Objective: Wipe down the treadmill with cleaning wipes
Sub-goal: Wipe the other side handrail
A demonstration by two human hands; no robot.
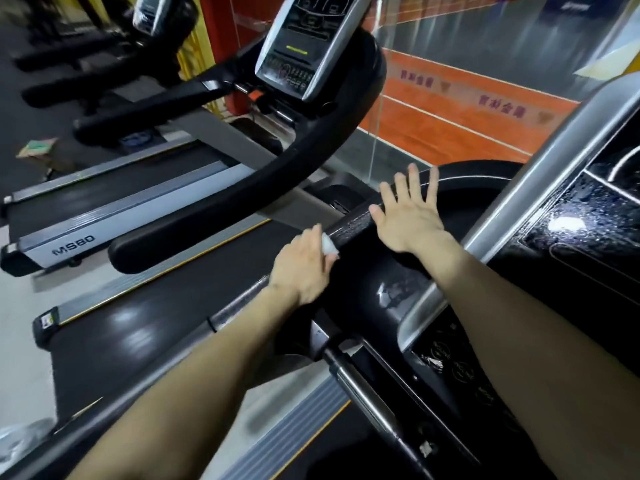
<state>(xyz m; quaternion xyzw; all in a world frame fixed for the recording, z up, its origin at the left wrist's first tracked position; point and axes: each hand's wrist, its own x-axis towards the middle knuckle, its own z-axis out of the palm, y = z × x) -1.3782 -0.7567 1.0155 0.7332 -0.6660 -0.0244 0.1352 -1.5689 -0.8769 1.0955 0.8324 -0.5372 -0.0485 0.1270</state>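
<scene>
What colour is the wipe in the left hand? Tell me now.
White, seen in the head view: the wipe against the black handrail.

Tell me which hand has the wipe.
The left hand: it grips the white wipe against the black handrail, while the right hand rests flat further along, fingers spread, holding nothing.

Floor (17, 341) on your left carries: your treadmill (138, 323); the MS80 treadmill (72, 242) beside it; one small box (36, 150), possibly cardboard.
</scene>
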